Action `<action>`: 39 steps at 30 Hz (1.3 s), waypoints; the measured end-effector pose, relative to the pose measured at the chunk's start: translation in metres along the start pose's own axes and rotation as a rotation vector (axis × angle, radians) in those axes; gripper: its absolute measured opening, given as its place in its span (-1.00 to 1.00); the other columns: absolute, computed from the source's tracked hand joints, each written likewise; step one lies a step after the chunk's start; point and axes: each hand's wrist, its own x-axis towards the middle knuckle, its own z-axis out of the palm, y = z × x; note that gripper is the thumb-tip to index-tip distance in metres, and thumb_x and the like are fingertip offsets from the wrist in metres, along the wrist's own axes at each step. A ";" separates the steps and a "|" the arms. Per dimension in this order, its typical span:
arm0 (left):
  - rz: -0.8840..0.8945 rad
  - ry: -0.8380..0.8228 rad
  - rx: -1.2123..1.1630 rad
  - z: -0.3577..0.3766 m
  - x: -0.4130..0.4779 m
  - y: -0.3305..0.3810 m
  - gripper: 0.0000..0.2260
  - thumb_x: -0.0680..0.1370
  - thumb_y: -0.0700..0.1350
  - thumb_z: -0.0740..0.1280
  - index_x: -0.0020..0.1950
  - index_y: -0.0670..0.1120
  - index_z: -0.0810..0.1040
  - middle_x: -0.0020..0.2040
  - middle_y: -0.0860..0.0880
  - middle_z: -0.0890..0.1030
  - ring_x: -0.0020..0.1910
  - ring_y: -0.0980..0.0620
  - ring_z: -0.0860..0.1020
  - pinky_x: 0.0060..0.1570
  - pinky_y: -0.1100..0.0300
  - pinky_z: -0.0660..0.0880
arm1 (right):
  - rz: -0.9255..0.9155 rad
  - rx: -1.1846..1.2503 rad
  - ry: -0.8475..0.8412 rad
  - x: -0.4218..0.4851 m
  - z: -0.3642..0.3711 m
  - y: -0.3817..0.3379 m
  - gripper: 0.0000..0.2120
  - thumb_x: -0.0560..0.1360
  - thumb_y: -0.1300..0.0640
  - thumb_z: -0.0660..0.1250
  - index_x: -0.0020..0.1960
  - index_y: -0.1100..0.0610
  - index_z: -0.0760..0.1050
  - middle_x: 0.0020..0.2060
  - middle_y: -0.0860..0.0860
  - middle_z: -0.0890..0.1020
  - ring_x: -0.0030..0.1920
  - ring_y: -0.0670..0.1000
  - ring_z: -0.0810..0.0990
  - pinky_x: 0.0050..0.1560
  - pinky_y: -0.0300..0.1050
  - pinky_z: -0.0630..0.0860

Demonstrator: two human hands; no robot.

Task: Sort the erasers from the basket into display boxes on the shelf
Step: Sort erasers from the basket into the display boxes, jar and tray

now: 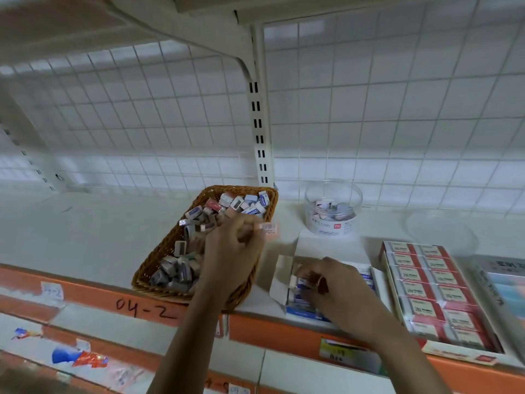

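A brown wicker basket (167,248) full of wrapped erasers sits on the white shelf. My left hand (233,251) hovers over the basket's right side and pinches a pink-wrapped eraser (268,229) by its end. To the right stands an open blue-and-white display box (279,282) with its flaps up. My right hand (332,291) reaches into that box, its fingers curled round a blue-wrapped eraser (302,282). Much of the box's inside is hidden by this hand.
A clear round tub (333,209) with some erasers stands behind the box. A red display box (431,291) filled with rows of erasers lies to the right, another package (502,280) beyond it. An upright shelf post (260,132) rises behind the basket. The orange shelf edge (147,305) reads 04-2.
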 end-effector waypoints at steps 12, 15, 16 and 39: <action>0.039 -0.075 0.128 0.046 -0.009 0.012 -0.87 0.53 -0.13 0.35 0.06 -0.05 0.60 -0.07 0.06 0.66 -0.11 0.19 0.58 -0.09 0.31 0.54 | -0.024 0.079 -0.147 -0.005 0.002 0.005 -0.79 0.49 0.21 0.32 0.01 -0.02 0.65 -0.06 -0.22 0.64 -0.18 -0.38 0.50 -0.08 -0.60 0.35; 0.076 -0.079 0.130 0.046 -0.010 0.010 -0.88 0.53 -0.14 0.35 0.06 -0.07 0.59 -0.05 0.02 0.66 -0.07 0.15 0.61 -0.06 0.19 0.58 | -0.026 0.073 -0.172 -0.003 0.000 0.006 -0.78 0.49 0.24 0.31 0.01 -0.01 0.65 -0.02 -0.16 0.65 -0.14 -0.31 0.52 -0.07 -0.59 0.36; 0.082 -0.081 0.126 0.046 -0.011 0.009 -0.87 0.53 -0.15 0.35 0.06 -0.07 0.59 -0.05 0.02 0.67 -0.07 0.14 0.61 -0.07 0.18 0.58 | -0.027 0.073 -0.180 -0.002 -0.001 0.006 -0.78 0.49 0.24 0.31 0.01 0.00 0.65 -0.02 -0.16 0.65 -0.11 -0.29 0.53 -0.06 -0.58 0.38; 0.118 -0.088 0.138 0.044 -0.014 0.010 -0.86 0.53 -0.14 0.34 0.07 -0.09 0.59 -0.07 0.03 0.65 -0.09 0.17 0.59 -0.08 0.25 0.56 | 0.064 -0.137 -0.080 0.002 0.014 0.002 -0.88 0.50 0.09 0.32 -0.01 0.07 0.58 -0.06 -0.03 0.63 -0.07 -0.07 0.58 -0.02 -0.23 0.50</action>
